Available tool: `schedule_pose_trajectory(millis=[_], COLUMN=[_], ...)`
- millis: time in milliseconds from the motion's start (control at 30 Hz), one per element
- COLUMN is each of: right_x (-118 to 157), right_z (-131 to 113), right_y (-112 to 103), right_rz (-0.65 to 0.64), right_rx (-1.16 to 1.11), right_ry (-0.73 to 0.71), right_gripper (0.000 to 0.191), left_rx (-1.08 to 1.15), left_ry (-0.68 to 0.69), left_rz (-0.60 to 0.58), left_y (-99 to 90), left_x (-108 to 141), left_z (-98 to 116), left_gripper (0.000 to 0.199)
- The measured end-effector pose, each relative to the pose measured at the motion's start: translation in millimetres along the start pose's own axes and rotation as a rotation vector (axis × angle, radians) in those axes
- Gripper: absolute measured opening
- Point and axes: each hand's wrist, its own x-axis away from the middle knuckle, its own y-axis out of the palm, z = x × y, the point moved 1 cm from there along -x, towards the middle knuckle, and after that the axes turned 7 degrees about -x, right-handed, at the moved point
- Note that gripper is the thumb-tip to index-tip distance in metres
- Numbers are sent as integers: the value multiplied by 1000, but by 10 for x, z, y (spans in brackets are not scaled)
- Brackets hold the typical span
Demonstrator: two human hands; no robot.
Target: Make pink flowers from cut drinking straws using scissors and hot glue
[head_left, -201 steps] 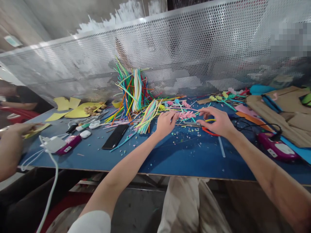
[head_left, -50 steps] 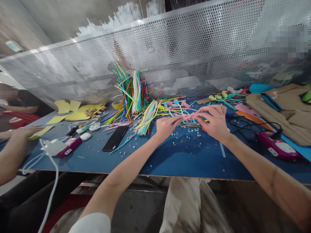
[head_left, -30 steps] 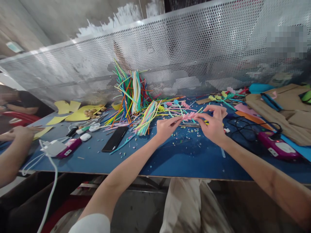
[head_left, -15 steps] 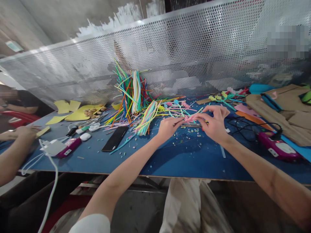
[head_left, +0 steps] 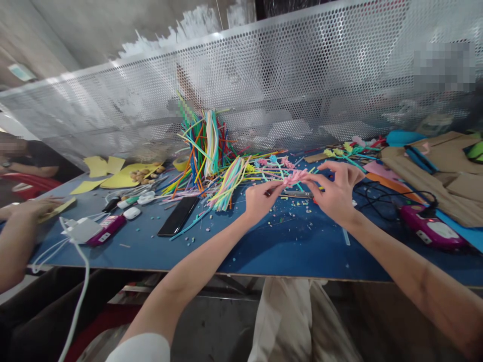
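I hold a pink twist (head_left: 295,177) between my two hands, just above the blue counter (head_left: 287,241). My left hand (head_left: 259,201) pinches its thin stem end with thumb and forefinger closed tight; my right hand (head_left: 337,193) closes its fingers on the frilled pink end, the other fingers curled loose. I judge the twist to be very light and soft, bending at any push, so it wants a pinch near each end and little force; the frills look easy to crush. Whether there is wire inside I cannot tell.

The counter is littered with small coloured crumbs. Scissors (head_left: 302,193) lie just under the twist. Beyond my left hand lies a sheaf of coloured sticks (head_left: 228,183), and a taller bundle (head_left: 206,143) leans on the perforated screen (head_left: 302,75). A black phone (head_left: 178,215) lies to the left, a purple tool (head_left: 430,229) to the right near brown card (head_left: 449,171). Another person's hand (head_left: 28,207) rests at the far left edge.
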Motion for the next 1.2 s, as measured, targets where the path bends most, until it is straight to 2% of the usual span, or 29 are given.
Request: schedule_pose_trajectory(millis=[133,367,633,833,967,1100,1200], right_x=[4,12,16,14,-9,-50,-94], right_z=[-10,-26,-2,6,50,173,306], right_y=[-15,3,0,15,3,-16,-14], right_rz=[25,90,62,67,23,44,-42], right_rx=[25,8,71,23,-84,-160,-222], right_ry=[-40,-20,-57,-43,-59,-53,-76], right_gripper=[13,12,11,11,13,17,19], left_rx=[-8,24,34,23,-11,-54,-105], left_ry=[-6,3,3,3,50,139,217], left_rz=[47,40,27,17,37,66,38], left_y=[9,21,25,38,21,-14,-35], left_x=[25,41,36,35,10,-25,-53], left_z=[16,23,26,-18,-63,-118,-164], left_gripper=[24,22,22,25,22,18,17])
